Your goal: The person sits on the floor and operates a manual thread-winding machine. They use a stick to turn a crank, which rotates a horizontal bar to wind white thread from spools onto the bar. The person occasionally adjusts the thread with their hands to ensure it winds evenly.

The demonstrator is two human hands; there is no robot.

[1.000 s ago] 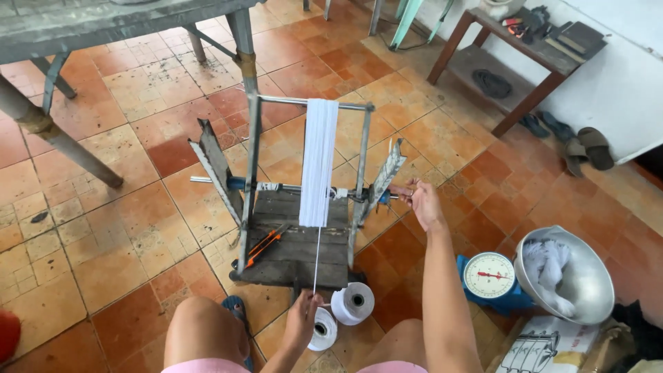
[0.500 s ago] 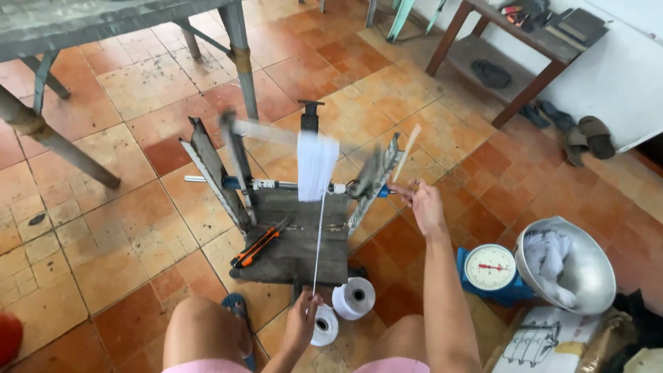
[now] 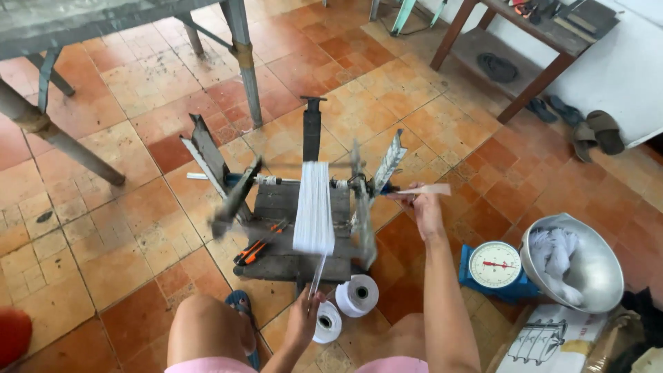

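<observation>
At the far left of the frame a metal desk (image 3: 83, 27) stands on slanted grey legs over the floor (image 3: 103, 242) of worn orange and cream tiles. Right of it, in the middle of the picture, sits the winding frame (image 3: 290, 207): a low base of dark weathered planks carrying a thin horizontal axle that runs left to right across the frame, with flat metal arms at each end, blurred. A black upright post rises behind it. Around the arms hangs the skein of white thread (image 3: 314, 207), a flat, smooth band whose long axis runs up and down the picture, its lower end toward the person. A tool with an orange and black handle (image 3: 259, 243) lies on the planks at the skein's left.

Below the skein a single white strand drops to the left hand (image 3: 304, 324) in the lower middle of the frame; its fingers are pinched nearly closed around that strand. Just right of this hand two white thread spools (image 3: 345, 307), cylinders with dark hollow cores, lie on the floor touching each other.

Further right, the right hand (image 3: 425, 204) is at the axle's right end, its fingers closed on a pale stick-like crank handle (image 3: 431, 188) that points right. At the lower right stands a blue kitchen scale (image 3: 497, 269) with a round white dial, and just beside it a dented metal bowl (image 3: 601, 276) holds crumpled white cloth (image 3: 556, 252).
</observation>
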